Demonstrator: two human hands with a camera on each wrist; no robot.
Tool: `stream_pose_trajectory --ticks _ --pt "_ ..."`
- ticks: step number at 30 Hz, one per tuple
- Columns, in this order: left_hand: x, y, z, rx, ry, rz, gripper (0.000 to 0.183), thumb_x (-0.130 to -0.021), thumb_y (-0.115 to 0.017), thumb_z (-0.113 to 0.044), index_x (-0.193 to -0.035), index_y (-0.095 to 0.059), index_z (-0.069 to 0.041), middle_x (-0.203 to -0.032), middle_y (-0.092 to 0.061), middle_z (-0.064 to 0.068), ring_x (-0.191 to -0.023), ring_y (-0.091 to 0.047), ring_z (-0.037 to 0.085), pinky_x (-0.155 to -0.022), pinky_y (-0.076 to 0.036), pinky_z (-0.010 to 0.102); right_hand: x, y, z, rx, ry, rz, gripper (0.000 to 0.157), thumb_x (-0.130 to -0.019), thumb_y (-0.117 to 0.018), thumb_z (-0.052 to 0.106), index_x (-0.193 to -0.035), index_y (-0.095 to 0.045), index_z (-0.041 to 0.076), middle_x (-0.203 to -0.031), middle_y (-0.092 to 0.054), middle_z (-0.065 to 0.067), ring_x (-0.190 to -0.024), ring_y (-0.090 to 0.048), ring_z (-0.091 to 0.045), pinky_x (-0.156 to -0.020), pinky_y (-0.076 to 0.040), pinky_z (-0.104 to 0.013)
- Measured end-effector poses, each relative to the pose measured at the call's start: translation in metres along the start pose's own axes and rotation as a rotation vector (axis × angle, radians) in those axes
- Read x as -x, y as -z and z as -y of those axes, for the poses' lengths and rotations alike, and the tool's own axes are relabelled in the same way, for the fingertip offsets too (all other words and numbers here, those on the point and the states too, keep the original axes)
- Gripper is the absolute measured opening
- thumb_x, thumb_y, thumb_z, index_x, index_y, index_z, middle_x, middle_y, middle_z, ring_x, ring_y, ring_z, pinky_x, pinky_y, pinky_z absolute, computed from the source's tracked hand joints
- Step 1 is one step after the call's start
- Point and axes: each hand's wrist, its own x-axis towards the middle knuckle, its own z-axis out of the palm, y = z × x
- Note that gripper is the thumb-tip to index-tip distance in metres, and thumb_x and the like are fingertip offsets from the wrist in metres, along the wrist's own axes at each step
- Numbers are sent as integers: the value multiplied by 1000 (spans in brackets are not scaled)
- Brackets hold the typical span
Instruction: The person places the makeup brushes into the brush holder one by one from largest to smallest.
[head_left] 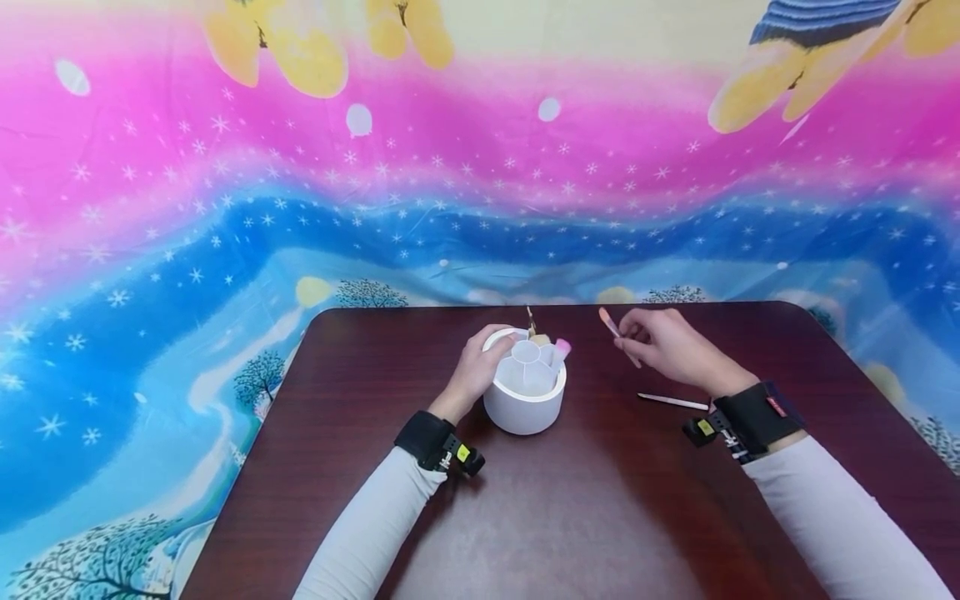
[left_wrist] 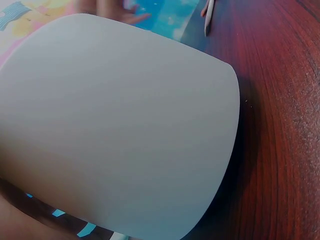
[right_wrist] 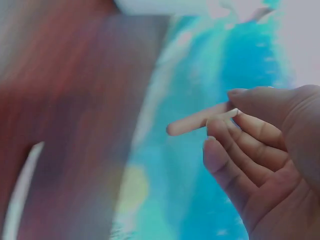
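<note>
A white round holder (head_left: pixel 523 415) with inner compartments stands on the table, and its smooth wall (left_wrist: pixel 125 115) fills most of the left wrist view. My left hand (head_left: pixel 477 365) grips its left side, thumb over the rim. Inside, toward the right and back, are a pink-tipped brush (head_left: pixel 561 350) and a few other items too small to identify. To the right, above the table, my right hand (head_left: pixel 667 343) pinches a slim brush with an orange tip (head_left: pixel 608 320). Its pale handle (right_wrist: pixel 197 121) shows between thumb and fingers in the right wrist view.
On the dark wooden table (head_left: pixel 600 483) lies a thin white stick (head_left: pixel 672 402), just below my right hand. A colourful printed cloth (head_left: pixel 465 167) hangs behind the table's far edge. Both wrists wear black straps with small cameras.
</note>
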Motion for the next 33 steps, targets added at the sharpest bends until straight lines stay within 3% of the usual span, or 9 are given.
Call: stream_pose_trajectory --ticks 7,17,22,29,33 --pt "-1 1 2 4 2 -4 32 -94 -53 -38 -118 -60 -18 -115 -61 -1 -104 -53 12 -94 -41 41 -5 16 44 -53 64 -92 8 -89 -65 15 -94 -59 17 -75 -63 5 -72 -58 -5 -63 -52 -29" --pt "-1 -1 1 10 -8 -17 31 -92 -55 -37 -115 -61 -17 -111 -62 -3 -102 -54 11 -92 -42 40 -6 3 85 -206 172 -111 12 -87 -67 12 -95 -61 18 -83 -63 5 -75 -61 -8 -65 -53 -25" --pt "-2 0 0 23 1 5 34 -94 -55 -36 -121 -59 -15 -115 -61 0 -104 -53 13 -94 -41 42 -7 -11 95 -268 185 -102 10 -86 -68 14 -95 -64 14 -83 -65 4 -75 -61 -7 -66 -54 -25" --pt "1 -1 0 11 -5 -16 31 -92 -55 -36 -117 -61 -18 -111 -62 -2 -101 -54 11 -91 -43 40 -6 -32 95 -313 167 -47 11 -86 -68 14 -97 -65 11 -84 -67 2 -77 -63 -11 -68 -54 -28" --pt "0 -1 0 21 -12 -18 32 -92 -56 -35 -117 -61 -16 -112 -62 -1 -101 -54 11 -92 -43 40 -5 -34 92 -291 166 -48 11 -87 -67 13 -97 -65 10 -87 -67 1 -78 -62 -9 -68 -54 -29"
